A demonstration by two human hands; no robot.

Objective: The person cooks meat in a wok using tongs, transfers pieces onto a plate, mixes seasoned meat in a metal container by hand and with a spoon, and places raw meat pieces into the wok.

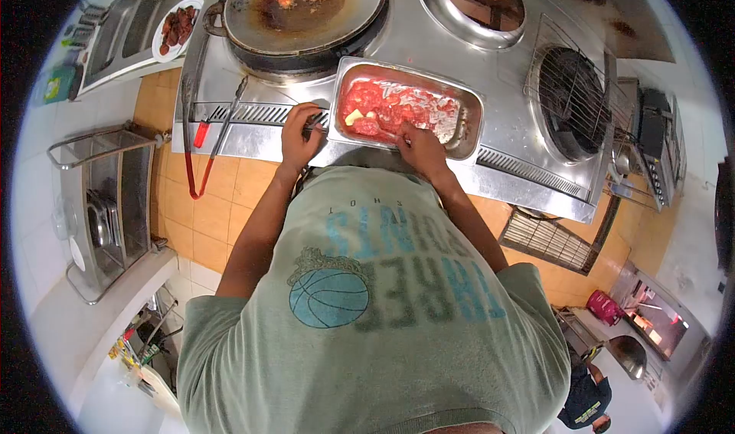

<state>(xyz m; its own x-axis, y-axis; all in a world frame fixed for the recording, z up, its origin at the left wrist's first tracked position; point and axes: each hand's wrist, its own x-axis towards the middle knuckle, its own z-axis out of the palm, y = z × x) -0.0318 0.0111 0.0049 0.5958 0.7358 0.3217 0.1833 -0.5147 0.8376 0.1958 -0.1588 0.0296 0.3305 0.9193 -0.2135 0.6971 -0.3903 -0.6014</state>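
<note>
A rectangular metal tray [472, 135] stands at the front of the steel stove, holding wet red pieces of food [398, 103] that look like marinated meat, with a pale yellow piece at the left. My right hand [423, 150] reaches over the tray's near rim, its fingers closed at the edge of the food. A thin pale part shows beside those fingers, too small to name. Just left of the tray is my left hand [301, 137], fingers bent and apart from the thumb, apparently holding nothing. Whether it touches the rim I cannot tell.
A wok [253, 39] of dark oil with two frying pieces sits behind the tray. Long red-handled tongs [197, 191] hang over the stove's left front edge. A wire grate [574, 89] covers the right burner. A plate of browned meat [162, 49] is far left. Another person [586, 396] is lower right.
</note>
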